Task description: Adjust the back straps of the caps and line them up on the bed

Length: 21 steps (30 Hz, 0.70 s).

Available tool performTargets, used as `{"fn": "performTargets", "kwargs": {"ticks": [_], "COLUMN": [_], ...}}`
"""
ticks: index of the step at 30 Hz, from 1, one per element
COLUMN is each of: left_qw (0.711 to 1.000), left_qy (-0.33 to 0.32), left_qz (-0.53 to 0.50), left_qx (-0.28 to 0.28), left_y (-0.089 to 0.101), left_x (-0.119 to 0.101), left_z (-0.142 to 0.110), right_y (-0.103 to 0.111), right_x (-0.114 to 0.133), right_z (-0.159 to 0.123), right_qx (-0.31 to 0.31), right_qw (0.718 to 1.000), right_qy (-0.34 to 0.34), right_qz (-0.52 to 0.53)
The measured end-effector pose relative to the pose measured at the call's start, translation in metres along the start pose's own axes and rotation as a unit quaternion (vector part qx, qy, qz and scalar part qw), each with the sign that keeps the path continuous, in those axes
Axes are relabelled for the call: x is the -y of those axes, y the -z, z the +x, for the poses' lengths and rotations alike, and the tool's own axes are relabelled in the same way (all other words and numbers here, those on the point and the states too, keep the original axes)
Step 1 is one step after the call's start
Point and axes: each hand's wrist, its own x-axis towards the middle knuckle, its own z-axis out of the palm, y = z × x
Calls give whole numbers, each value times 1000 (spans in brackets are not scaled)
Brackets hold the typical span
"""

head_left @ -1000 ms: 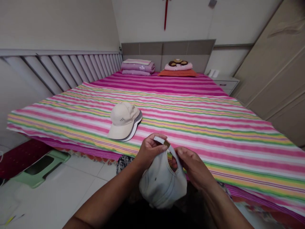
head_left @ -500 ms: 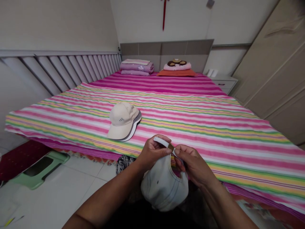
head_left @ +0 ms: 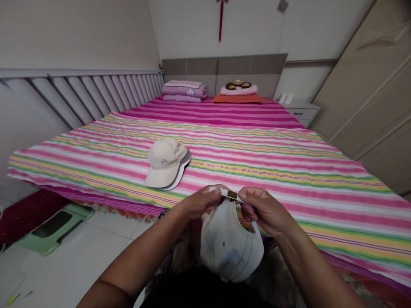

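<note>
Floor, far left: a dark red mat (head_left: 25,216) and a green plastic step stool (head_left: 53,229) on white tiles, below the bed's near edge.

Stacked caps: a beige cap (head_left: 165,160) tops at least one darker cap on the striped bedsheet (head_left: 289,171), well apart from the hands.

Left hand (head_left: 201,202): fingers and thumb pressed together, pinching the end of a pale strap (head_left: 215,190).

White baseball cap (head_left: 229,248): held off the bed by its strap, crown hanging below the hands, just in front of the bed's near edge.

Brass buckle (head_left: 231,195): on the strap, between the two hands.

Right hand (head_left: 265,210): pinching the strap just beside the buckle; the exact finger placement is partly hidden.

Open room: uncovered bedsheet stretches right of the hands toward a beige wardrobe (head_left: 379,85).
</note>
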Motion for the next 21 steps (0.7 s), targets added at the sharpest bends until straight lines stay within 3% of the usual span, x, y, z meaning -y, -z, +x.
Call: {"fn": "performTargets", "kwargs": {"ticks": [3,9,14,21], "left_qw": [998,995,996,985], "left_qy": [45,98,77,9], "left_qz": [-49,-11,22,175], "left_qx": [-3,8,31,-12], "left_y": [4,3,-3,-16], "left_x": [-1,-4,-8,-9], "left_z": [1,-2,-7,-9], "right_y": [1,3,9,11], "right_x": [5,14,12,9], "right_z": [-3,-14,-22,-23], "right_qx": [7,41,27,15], "right_qw": [999,996,995,993], "right_qy": [-18,-57,-86,-85], "right_qz": [-33,-59,-40,-79]}}
